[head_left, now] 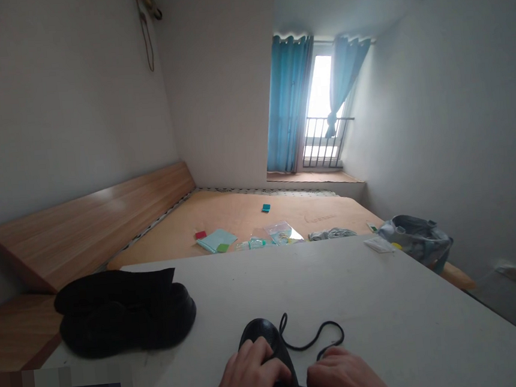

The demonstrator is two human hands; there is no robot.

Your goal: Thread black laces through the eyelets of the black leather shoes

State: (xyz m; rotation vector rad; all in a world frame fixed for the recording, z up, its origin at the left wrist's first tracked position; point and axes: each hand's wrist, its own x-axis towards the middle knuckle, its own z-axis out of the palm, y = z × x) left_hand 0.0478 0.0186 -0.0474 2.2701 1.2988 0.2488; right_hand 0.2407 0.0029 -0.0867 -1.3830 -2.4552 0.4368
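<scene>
A black shoe (263, 331) lies on the white table (361, 287), toe pointing away from me. My left hand (251, 375) grips it from the left, fingers curled over its upper and partly hiding it. To the right of the shoe, my right hand (341, 376) is closed around a black shoelace (313, 339). A short taut stretch of the lace runs between shoe and hand; the loose part curves in a loop on the table beyond. The shoe's heel end is cut off by the bottom of the view.
Another black shoe (128, 319) sits on the table's left side, a flat black piece (112, 287) on top. Past the table's far edge is a bed (223, 208) with a light blue packet (217, 240), plastic bags (282, 233) and a grey bag (418, 240).
</scene>
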